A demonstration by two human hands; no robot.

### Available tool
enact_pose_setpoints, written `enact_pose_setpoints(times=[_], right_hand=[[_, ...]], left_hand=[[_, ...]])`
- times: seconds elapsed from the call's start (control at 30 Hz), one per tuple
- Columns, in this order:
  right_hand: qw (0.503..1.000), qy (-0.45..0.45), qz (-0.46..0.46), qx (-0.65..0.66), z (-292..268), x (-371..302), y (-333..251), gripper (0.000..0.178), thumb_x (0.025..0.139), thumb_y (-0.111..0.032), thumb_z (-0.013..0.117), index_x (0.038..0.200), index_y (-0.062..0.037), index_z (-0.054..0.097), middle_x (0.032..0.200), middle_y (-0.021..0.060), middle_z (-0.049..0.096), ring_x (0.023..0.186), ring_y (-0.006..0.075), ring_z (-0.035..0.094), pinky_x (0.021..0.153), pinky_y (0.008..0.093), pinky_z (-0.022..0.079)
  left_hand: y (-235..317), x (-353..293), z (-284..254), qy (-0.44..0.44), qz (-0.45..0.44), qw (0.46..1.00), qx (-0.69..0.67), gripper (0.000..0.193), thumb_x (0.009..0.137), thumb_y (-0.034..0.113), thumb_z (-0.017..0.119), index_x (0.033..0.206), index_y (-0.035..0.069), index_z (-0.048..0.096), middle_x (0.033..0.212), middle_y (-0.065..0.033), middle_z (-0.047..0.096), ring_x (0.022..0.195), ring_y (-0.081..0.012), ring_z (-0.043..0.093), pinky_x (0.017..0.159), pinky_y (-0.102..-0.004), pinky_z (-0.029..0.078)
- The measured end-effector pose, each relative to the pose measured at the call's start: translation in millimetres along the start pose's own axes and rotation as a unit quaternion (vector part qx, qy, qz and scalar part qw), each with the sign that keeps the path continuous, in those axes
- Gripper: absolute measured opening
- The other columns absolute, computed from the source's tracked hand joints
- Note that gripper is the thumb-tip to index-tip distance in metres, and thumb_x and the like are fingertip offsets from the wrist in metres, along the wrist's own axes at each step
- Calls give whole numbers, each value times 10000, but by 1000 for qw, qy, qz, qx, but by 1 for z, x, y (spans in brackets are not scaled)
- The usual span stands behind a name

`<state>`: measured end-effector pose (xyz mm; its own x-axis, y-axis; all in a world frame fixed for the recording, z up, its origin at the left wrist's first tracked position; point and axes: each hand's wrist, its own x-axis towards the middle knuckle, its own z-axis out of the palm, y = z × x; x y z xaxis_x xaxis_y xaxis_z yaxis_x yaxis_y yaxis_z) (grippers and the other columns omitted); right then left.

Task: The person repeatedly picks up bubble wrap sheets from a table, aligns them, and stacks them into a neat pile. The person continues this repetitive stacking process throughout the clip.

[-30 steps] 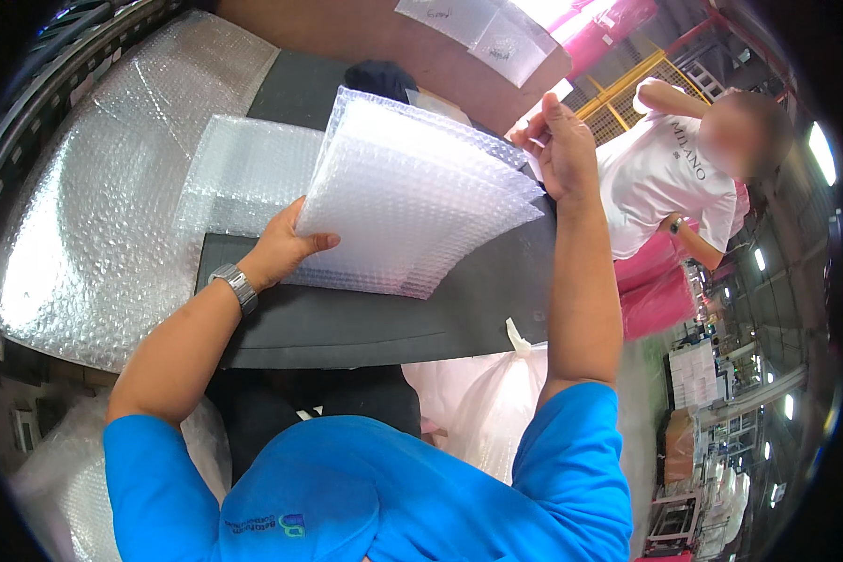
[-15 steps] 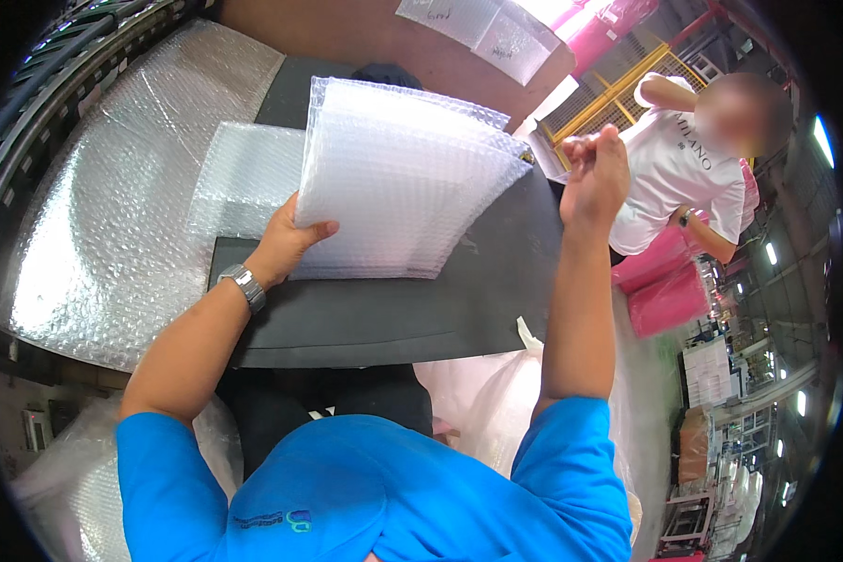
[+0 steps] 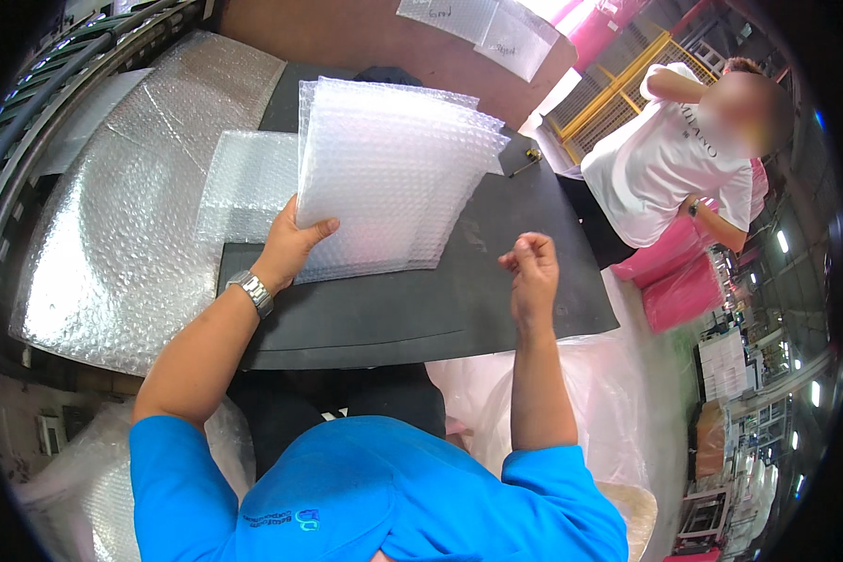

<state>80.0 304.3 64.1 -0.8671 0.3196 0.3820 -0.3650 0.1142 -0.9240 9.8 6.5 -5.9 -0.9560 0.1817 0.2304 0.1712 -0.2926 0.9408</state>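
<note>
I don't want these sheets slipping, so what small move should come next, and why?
Perhaps bring your right hand to the right side of the bubble-wrap sheets: only your left hand grips them, at the left edge, and their upper right corners are fanned unevenly.

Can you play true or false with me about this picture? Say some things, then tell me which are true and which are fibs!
1. The left hand is holding the bubble sheets. True.
2. The right hand is holding the bubble sheets too. False: the right hand is apart from them, with its fingers curled.
3. The watch on the left wrist is silver. True.
4. The table is bright pink on top. False: the table is dark grey.
5. The other person wears a white shirt. True.
</note>
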Motion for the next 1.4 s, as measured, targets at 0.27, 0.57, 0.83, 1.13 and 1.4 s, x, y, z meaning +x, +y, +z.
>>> enact_pose_setpoints(times=[0.27,0.57,0.83,1.13,1.4], right_hand=[[932,-129,-27,-339,-4,-53,76,142,788,-194,590,823,-61,555,798,64,535,728,190,521,678,299,410],[835,-181,-131,-503,23,-78,75,249,768,-239,560,976,-104,578,1013,83,517,998,248,453,887,403,289],[836,-175,-127,-504,24,-80,71,248,772,-227,558,979,-92,579,1016,85,508,1010,244,443,893,394,287],[942,-175,-7,-285,37,-74,57,360,788,-297,583,1059,-62,552,1080,114,497,1045,251,453,913,349,326],[953,-263,-5,-152,80,-69,12,466,799,-357,578,1137,-47,498,1135,110,475,1089,220,434,930,325,322]], left_hand=[[-1,2,0,12,-4,999,-34,513,748,176,658,1163,2,410,1100,-116,524,1025,-183,483,878,-321,386],[6,7,-8,25,-137,933,-331,562,876,391,432,1255,-5,307,1252,-169,394,1129,-268,417,931,-400,368],[11,18,-26,114,-91,925,-352,559,904,402,327,1286,1,248,1302,-181,324,1177,-306,362,964,-432,340],[13,19,-23,71,-109,920,-369,589,901,442,287,1274,-12,265,1287,-183,346,1165,-302,381,958,-417,351],[21,6,-16,61,-145,932,-327,643,876,515,275,1239,-12,332,1221,-167,432,1125,-270,428,916,-360,388]])
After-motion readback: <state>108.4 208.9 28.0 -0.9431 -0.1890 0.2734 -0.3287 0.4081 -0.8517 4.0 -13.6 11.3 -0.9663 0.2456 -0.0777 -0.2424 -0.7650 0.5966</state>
